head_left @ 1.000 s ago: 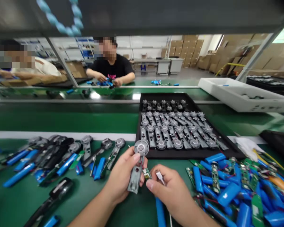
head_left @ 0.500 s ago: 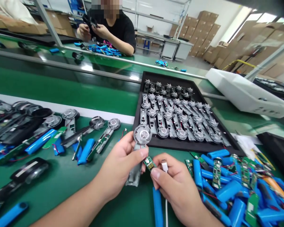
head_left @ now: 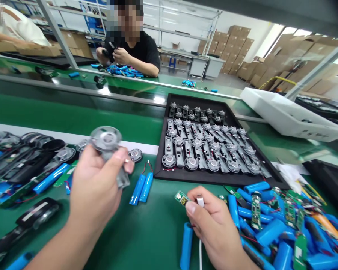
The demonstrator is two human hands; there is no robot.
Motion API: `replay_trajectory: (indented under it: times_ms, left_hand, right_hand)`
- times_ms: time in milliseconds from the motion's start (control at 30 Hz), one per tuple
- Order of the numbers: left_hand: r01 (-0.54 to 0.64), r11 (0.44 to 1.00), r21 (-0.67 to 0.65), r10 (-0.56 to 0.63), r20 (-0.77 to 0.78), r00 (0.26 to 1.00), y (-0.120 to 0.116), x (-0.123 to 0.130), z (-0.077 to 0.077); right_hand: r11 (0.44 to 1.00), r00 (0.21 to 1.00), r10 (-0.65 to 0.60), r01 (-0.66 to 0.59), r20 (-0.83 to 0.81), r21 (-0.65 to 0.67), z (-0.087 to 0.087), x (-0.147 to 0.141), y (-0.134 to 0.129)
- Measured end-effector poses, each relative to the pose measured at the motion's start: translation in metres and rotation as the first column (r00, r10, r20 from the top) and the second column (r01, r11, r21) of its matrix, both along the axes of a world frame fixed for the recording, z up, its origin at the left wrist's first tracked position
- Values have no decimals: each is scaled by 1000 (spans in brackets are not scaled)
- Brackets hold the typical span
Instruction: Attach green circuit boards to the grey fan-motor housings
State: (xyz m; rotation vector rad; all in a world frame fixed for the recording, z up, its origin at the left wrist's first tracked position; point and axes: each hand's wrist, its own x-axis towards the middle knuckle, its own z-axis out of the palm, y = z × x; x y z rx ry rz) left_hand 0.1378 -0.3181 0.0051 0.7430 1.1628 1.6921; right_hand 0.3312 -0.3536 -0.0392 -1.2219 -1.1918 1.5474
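My left hand (head_left: 98,183) is closed around a grey plastic housing with a round fan (head_left: 106,138) at its upper end, slightly blurred, held above the bench's left side. Between the thumb and fingers of my right hand (head_left: 214,221) is a small green circuit board (head_left: 182,198) with a digit display. A white USB cable (head_left: 200,200) also sits in that hand, its plug pointing up between the fingers. Just below the board a blue battery cell (head_left: 186,243) hangs or stands; its link to the board is hidden. Two blue cells with wires (head_left: 141,188) lie between my hands.
A black tray (head_left: 163,173) holds rows of fan housings. Blue cells and boards (head_left: 273,225) are heaped at right; more housings and parts (head_left: 25,161) lie at left. Behind it are a white foam box (head_left: 287,116) and a person in black (head_left: 146,52) across the bench.
My left hand has moved left with the fan housing, away from the circuit board. My right hand stays near its place, still holding board and cable. The two wired cells are now uncovered.
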Motion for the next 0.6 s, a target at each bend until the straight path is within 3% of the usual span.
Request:
replay_trajectory:
  times_ms: [33,100,233,400,600]
  left_hand:
    - [-40,998,55,42,-23,999,2,-3,2]
    - [-5,996,92,15,-111,994,3,-4,1]
    - [266,964,-23,-266,-172,948,-6,8,-11]
    - [456,889,-25,-457,-97,884,-16,19,-22]
    - [502,864,-36,-502,4,865,-22,26,-20]
  right_hand:
    - [1000,1000,-20,20,-21,6,-1,0,0]
    - [998,995,-48,50,-90,27,-4,-2,-2]
    - [992,981,-62,81,-183,99,-15,-4,-3]
    - [944,982,-3,66,-191,324,-23,-2,0]
    - [947,971,21,56,-236,316,-20,-3,0]
